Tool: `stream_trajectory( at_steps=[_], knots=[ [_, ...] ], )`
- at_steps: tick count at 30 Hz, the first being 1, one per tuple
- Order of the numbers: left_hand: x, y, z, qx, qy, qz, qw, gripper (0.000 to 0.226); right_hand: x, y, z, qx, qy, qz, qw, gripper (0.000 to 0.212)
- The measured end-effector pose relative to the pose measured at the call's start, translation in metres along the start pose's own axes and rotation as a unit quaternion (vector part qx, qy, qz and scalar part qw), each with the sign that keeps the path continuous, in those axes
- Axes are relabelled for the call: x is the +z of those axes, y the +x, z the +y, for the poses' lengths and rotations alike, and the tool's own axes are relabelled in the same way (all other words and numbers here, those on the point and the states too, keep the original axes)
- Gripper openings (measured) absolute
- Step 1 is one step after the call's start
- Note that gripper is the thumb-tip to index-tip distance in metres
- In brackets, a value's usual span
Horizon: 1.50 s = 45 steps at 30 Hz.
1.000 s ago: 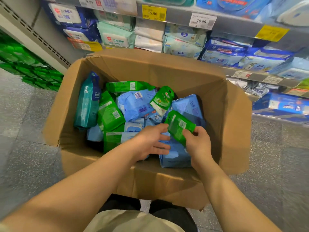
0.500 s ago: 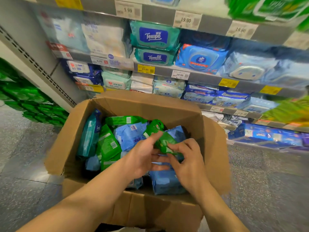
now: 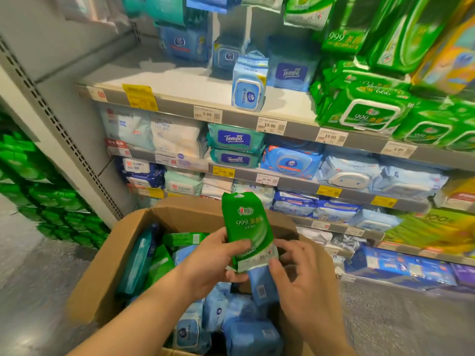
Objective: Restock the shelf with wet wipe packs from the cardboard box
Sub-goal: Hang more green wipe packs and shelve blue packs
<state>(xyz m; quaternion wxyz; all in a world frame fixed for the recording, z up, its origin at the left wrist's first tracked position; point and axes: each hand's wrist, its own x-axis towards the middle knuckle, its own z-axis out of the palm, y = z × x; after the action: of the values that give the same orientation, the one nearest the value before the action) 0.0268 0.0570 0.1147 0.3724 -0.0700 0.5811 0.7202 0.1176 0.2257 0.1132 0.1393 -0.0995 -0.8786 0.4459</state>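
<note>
Supermarket shelving [image 3: 295, 129] stocked with wet wipe packs fills the background, above a grey speckled floor [image 3: 38, 291]. A small green pack [image 3: 246, 232], printed "999", is held upright above the open cardboard box [image 3: 102, 278], its hang-tab end pointing up towards the shelves. It is gripped at its lower left edge by the left hand [image 3: 205, 263], whose thumb is laid across the front of the pack while the fingers are curled behind it. The right hand [image 3: 303, 276] is raised just beside the pack's lower right corner; its thumb is touching the pale bottom seam and its fingers are spread and loosely bent, so a closed grasp by this hand cannot be confirmed. Both forearms are extended forward from the lower edge of the view and converge over the box's near right part.

A small blue pack [image 3: 262, 283] is seen directly below the green one, between the two hands; whether it is held cannot be told. More blue and green packs are piled inside the box. A single pale blue pack [image 3: 248, 86] is stood near the front edge of the upper shelf, with large green packs [image 3: 365, 109] stacked at that shelf's right end.
</note>
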Motion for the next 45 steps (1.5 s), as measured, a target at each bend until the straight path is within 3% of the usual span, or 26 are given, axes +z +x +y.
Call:
stream_trajectory(
  at_steps=[3, 7, 9, 11, 18, 22, 28, 33, 45],
  knots=[
    [-0.001, -0.005, 0.016, 0.024, 0.010, -0.018, 0.999, 0.026, -0.004, 0.016, -0.003, 0.163, 0.166, -0.023, 0.972, 0.023],
    [0.000, -0.010, 0.038, 0.061, 0.043, -0.046, 0.996, 0.029, -0.012, 0.038, -0.014, 0.212, 0.264, -0.062, 0.939, 0.020],
    [0.001, -0.013, 0.050, 0.081, 0.055, -0.055, 0.994, 0.030, -0.019, 0.047, -0.017, 0.195, 0.271, -0.095, 0.938, 0.032],
    [0.003, -0.015, 0.060, 0.101, 0.070, -0.066, 0.990, 0.029, -0.030, 0.054, -0.020, 0.135, 0.183, -0.134, 0.965, 0.039],
    [0.010, -0.015, 0.093, 0.137, 0.086, -0.112, 0.981, 0.041, -0.052, 0.077, -0.047, 0.046, 0.169, -0.180, 0.968, 0.015],
    [0.014, -0.014, 0.109, 0.174, 0.085, -0.127, 0.973, 0.047, -0.063, 0.089, -0.055, 0.010, 0.114, -0.193, 0.974, 0.012],
    [0.018, -0.003, 0.130, 0.189, 0.118, -0.137, 0.965, 0.050, -0.061, 0.106, -0.059, 0.021, 0.162, -0.164, 0.973, 0.016],
    [0.027, 0.013, 0.155, 0.186, 0.114, -0.103, 0.970, 0.037, -0.059, 0.135, -0.061, 0.043, 0.264, -0.097, 0.959, 0.023],
    [0.056, 0.050, 0.265, 0.274, 0.190, -0.082, 0.939, 0.019, -0.104, 0.230, -0.117, -0.041, 0.199, -0.063, 0.977, 0.023]
  ],
)
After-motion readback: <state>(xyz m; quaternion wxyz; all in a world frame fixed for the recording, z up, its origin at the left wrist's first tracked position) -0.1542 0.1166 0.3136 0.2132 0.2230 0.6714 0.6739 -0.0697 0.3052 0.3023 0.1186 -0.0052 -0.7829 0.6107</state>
